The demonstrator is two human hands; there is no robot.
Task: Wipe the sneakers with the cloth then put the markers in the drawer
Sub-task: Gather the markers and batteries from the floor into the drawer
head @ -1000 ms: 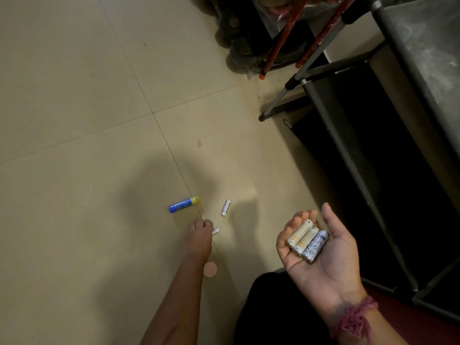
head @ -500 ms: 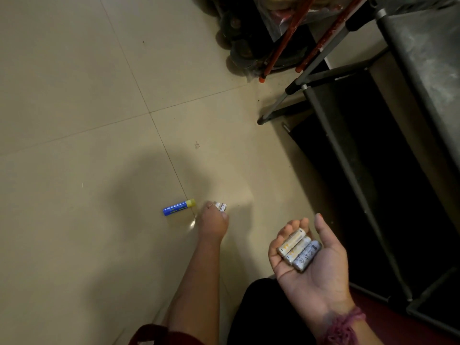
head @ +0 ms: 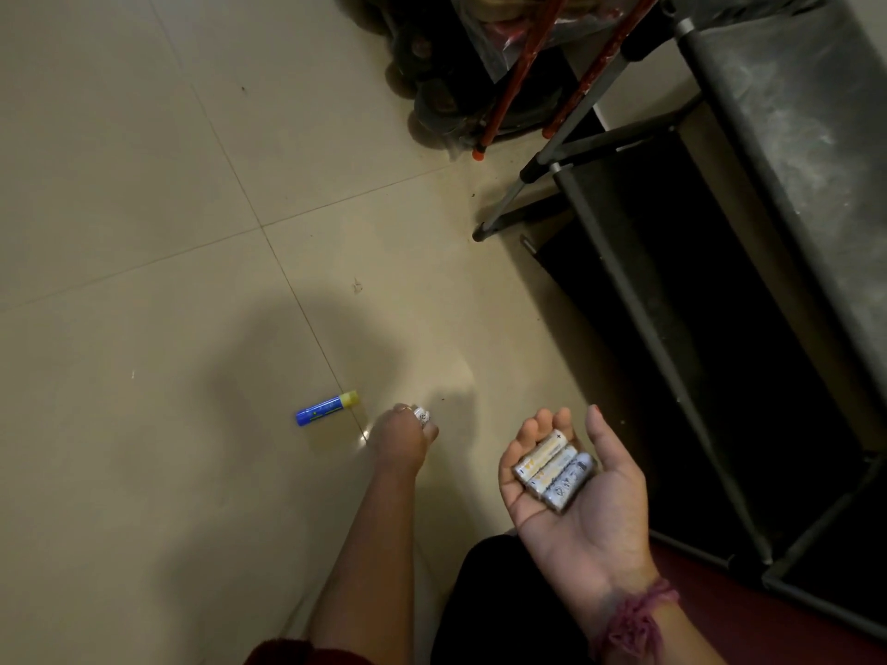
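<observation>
The right hand (head: 573, 491) lies palm up, fingers loosely apart, cradling three markers (head: 554, 470). The left hand (head: 402, 436) pinches a small one at the floor (head: 144, 208); a blue marker (head: 326, 408) lies beside. Short, light, smooth cylinders likely roll: pinch mid-barrel.

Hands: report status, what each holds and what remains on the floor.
Left hand grips small white cylinder at the floor. Right hand palm up, open, three cylinders resting on it. Blue-and-yellow stick alone on tile; nothing blocking.
</observation>
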